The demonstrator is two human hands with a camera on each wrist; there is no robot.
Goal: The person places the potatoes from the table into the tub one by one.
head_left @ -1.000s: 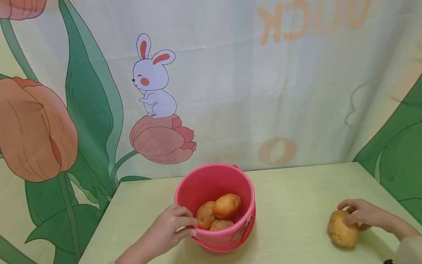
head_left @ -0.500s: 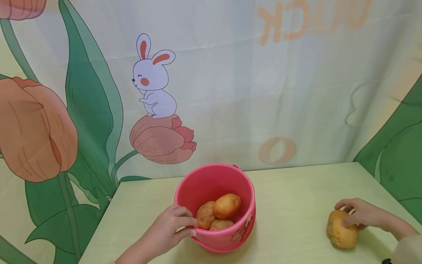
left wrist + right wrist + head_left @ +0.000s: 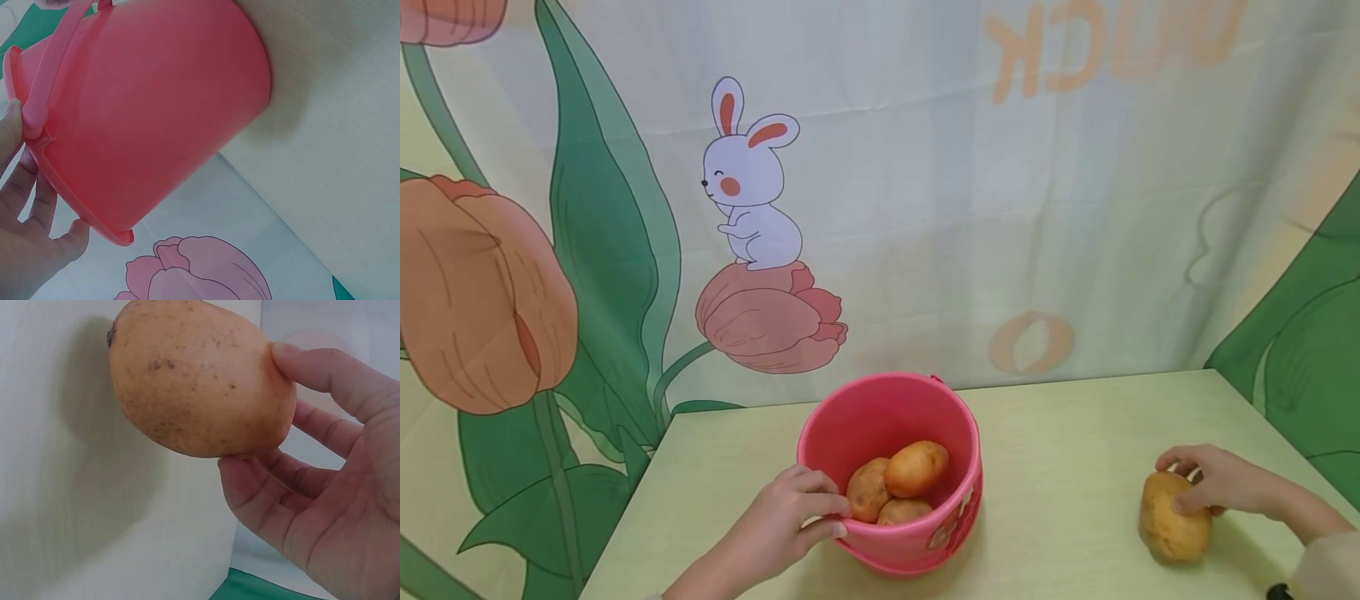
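A pink plastic bucket stands on the pale green table with three potatoes inside. My left hand grips the bucket's near left rim, fingers curled over the edge; the left wrist view shows the bucket's side and those fingers at the rim. At the table's right, my right hand holds a large yellow-brown potato. In the right wrist view the potato is pinched between thumb and fingers, seemingly just off the table.
A printed curtain with a rabbit, tulips and green leaves hangs behind the table. The table's left edge runs close to my left arm. Bare tabletop lies between the bucket and the loose potato.
My right hand has shifted the loose potato slightly left and up. The left hand and the bucket have stayed put.
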